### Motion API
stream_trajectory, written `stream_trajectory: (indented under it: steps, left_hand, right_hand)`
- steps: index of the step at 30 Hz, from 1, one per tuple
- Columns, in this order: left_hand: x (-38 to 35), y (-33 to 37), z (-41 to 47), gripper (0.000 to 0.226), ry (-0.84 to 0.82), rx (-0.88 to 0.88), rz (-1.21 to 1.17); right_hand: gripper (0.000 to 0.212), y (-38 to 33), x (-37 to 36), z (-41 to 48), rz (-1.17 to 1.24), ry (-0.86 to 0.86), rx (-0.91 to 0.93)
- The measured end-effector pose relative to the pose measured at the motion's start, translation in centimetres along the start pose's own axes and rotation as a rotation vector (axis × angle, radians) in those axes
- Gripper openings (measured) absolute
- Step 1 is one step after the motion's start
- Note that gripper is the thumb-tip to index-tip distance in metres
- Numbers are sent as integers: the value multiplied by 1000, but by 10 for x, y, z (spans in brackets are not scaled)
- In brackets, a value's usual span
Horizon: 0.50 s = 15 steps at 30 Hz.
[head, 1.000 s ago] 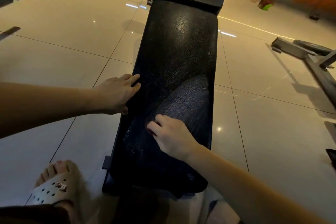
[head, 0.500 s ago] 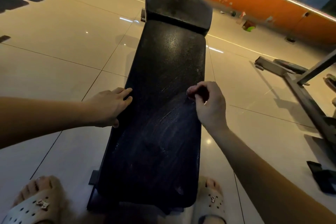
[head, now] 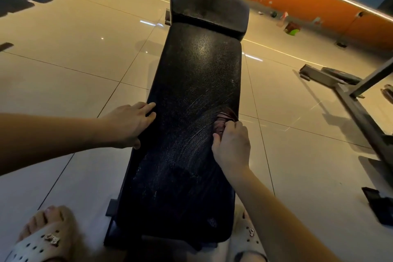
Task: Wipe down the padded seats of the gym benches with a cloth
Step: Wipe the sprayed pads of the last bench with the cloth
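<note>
A long black padded gym bench (head: 191, 83) runs away from me down the middle of the view, with a shorter head pad (head: 208, 8) at its far end. Faint streaks show across the seat's middle. My left hand (head: 129, 123) rests with straight fingers on the bench's left edge. My right hand (head: 231, 147) grips a small dark reddish cloth (head: 223, 120) at the seat's right edge, fingers curled round it. Most of the cloth is hidden under that hand.
Glossy beige tiles surround the bench. A grey metal machine frame (head: 359, 108) stands on the right. An orange wall (head: 297, 0) with small bottles and a green object (head: 292, 28) lies beyond. My feet in pale sandals (head: 36, 242) flank the bench's near end.
My right hand with the cloth swept from the seat's near middle over to its right edge. The left hand stayed on the left edge. The view tilted up a little.
</note>
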State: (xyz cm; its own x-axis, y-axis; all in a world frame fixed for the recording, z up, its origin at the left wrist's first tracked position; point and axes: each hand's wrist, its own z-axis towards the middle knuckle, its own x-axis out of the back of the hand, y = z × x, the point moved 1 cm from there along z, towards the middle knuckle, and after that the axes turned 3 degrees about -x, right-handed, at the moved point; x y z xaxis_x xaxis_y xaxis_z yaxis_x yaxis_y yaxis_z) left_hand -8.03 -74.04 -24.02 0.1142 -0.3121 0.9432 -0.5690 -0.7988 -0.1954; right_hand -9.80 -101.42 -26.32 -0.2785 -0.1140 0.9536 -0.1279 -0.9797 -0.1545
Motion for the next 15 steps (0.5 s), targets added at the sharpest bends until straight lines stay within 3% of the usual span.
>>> stream_trajectory:
  steps: [4,9,12,15]
  left_hand:
    - [0,0,2,110,-2,2,5]
    - [4,5,3,110,-5,12,9]
    - [4,5,2,109,-14,13,4]
    - [5,5,1,110,-10,10,6]
  right_hand:
    - [19,-12,-5,4,186,52,-131]
    - [18,-37,-11,-14,228,13,55]
    - [34,-33,-15,-18,103,-1,127]
    - [48,-30,-19,-15,-21,95,94]
